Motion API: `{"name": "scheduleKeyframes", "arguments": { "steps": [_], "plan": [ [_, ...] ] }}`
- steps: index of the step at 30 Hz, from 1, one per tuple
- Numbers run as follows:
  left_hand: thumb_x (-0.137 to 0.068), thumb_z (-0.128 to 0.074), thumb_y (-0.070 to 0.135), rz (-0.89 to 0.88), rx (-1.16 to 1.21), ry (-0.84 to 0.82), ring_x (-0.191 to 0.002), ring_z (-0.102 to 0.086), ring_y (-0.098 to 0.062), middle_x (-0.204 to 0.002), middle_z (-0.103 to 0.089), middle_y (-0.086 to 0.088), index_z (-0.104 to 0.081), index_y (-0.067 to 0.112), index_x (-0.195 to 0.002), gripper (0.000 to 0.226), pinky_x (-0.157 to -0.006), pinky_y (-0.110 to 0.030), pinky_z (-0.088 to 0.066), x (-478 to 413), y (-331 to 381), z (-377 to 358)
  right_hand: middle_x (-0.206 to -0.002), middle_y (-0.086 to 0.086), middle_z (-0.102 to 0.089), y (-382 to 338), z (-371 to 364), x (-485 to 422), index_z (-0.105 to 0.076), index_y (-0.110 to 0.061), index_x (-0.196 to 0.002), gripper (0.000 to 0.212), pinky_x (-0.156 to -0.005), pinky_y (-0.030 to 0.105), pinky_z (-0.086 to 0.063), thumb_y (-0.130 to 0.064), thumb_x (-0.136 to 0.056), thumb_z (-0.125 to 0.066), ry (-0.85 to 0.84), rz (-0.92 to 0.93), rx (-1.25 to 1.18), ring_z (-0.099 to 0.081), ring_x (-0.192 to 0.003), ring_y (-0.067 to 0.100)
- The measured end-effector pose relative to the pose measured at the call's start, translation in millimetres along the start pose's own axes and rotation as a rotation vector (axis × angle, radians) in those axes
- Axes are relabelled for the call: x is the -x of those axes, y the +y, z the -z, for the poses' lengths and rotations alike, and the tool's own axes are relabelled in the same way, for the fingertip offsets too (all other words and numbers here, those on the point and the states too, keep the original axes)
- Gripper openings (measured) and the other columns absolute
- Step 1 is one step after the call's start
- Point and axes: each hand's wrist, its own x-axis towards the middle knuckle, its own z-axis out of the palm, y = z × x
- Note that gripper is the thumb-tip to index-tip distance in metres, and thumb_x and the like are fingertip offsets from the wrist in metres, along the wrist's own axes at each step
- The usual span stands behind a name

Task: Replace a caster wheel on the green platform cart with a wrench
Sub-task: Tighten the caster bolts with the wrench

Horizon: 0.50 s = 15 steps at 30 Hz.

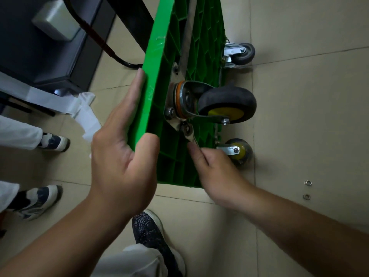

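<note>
My left forearm and my own dark mesh shoe fill the bottom of the view, closest to me. Past them I have the left hand on the upper edge of the green cart: the fingers lie straight along its smooth top face and the thumb hooks over the rim onto the ribbed underside, so the edge is pinched between them. The cart is tipped up on its side on the tiled floor, with the underside turned to my right. My right hand has its fingers curled round the handle of the wrench, with the index finger laid along it. The wrench head sits at a nut on the near corner of the metal mounting plate. The caster wheel on that plate is black with a yellow hub and sticks out sideways to the right. A second bolt shows just beside its swivel ring. Lower down the cart, near the floor, I see a yellow-hubbed wheel just beyond my right hand and a grey wheel farther off. Two small washers lie on the floor, well apart from the cart on the right. On the left stand another person's shoes, a strip of white paper and a dark cabinet.
</note>
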Motion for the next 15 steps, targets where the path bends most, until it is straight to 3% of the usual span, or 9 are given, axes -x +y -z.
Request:
{"name": "scheduleKeyframes", "arguments": {
  "steps": [2, 3, 5, 9, 11, 13, 15],
  "plan": [
    [-0.078, -0.048, 0.010, -0.027, -0.012, -0.004, -0.086, -0.060, 0.000, -0.127, -0.067, -0.020, -0.041, 0.020, -0.157, 0.080, -0.074, -0.008, -0.041, 0, -1, 0, -0.054, 0.001, -0.041, -3, -5, 4, -0.049, -0.011, -0.069, 0.073, -0.053, 0.046, -0.037, -0.079, -0.085, -0.028, 0.029, -0.004, -0.043, -0.044, -0.053, 0.026],
    [-0.078, -0.048, 0.012, -0.034, -0.006, -0.005, -0.092, -0.059, 0.004, -0.131, -0.067, -0.014, -0.041, 0.020, -0.157, 0.080, -0.077, -0.012, -0.043, 0, -1, 0, -0.057, 0.007, -0.042, -4, -7, 5, -0.049, -0.008, -0.071, 0.075, -0.053, 0.048, -0.038, -0.078, -0.086, -0.028, 0.036, 0.002, -0.055, -0.045, -0.055, 0.030],
    [-0.077, -0.048, 0.017, -0.053, -0.003, -0.004, -0.110, -0.060, 0.001, -0.142, -0.062, -0.005, -0.041, 0.018, -0.158, 0.081, -0.088, -0.018, -0.046, -2, -3, 0, -0.058, 0.008, -0.039, -4, -9, 4, -0.046, -0.008, -0.069, 0.070, -0.054, 0.047, -0.035, -0.073, -0.090, -0.031, 0.058, 0.023, -0.091, -0.042, -0.055, 0.028],
    [-0.074, -0.051, 0.003, -0.094, -0.015, -0.009, -0.135, -0.047, 0.006, -0.150, -0.050, 0.009, -0.039, 0.008, -0.156, 0.083, -0.105, -0.013, -0.040, -5, -2, 0, -0.057, 0.002, -0.048, 21, -14, 14, -0.052, -0.015, -0.070, 0.061, -0.052, 0.042, -0.037, -0.068, -0.097, -0.036, 0.104, 0.047, -0.111, -0.048, -0.054, 0.022],
    [-0.074, -0.051, 0.000, -0.102, -0.017, -0.013, -0.138, -0.044, 0.009, -0.150, -0.047, 0.012, -0.039, 0.005, -0.155, 0.083, -0.107, -0.011, -0.038, -5, -1, 1, -0.054, -0.007, -0.046, 48, -11, 24, -0.050, -0.026, -0.068, 0.048, -0.049, 0.032, -0.032, -0.064, -0.095, -0.038, 0.115, 0.057, 0.000, -0.041, -0.049, 0.007],
    [-0.074, -0.051, 0.000, -0.107, -0.010, -0.008, -0.138, -0.045, 0.007, -0.151, -0.048, 0.010, -0.039, 0.004, -0.155, 0.082, -0.107, -0.012, -0.039, -4, -2, 3, -0.057, -0.010, -0.050, 64, -1, 30, -0.050, -0.036, -0.072, 0.037, -0.046, 0.024, -0.031, -0.063, -0.094, -0.038, 0.121, 0.078, 0.126, -0.043, -0.047, 0.005],
    [-0.074, -0.052, 0.005, -0.092, 0.001, -0.014, -0.131, -0.053, 0.002, -0.149, -0.054, 0.004, -0.040, 0.006, -0.156, 0.082, -0.101, -0.015, -0.044, -5, -3, 2, -0.061, -0.008, -0.054, 63, 8, 20, -0.051, -0.034, -0.078, 0.039, -0.045, 0.019, -0.032, -0.063, -0.097, -0.035, 0.170, 0.130, 0.197, -0.050, -0.051, 0.005]
  ]
}}
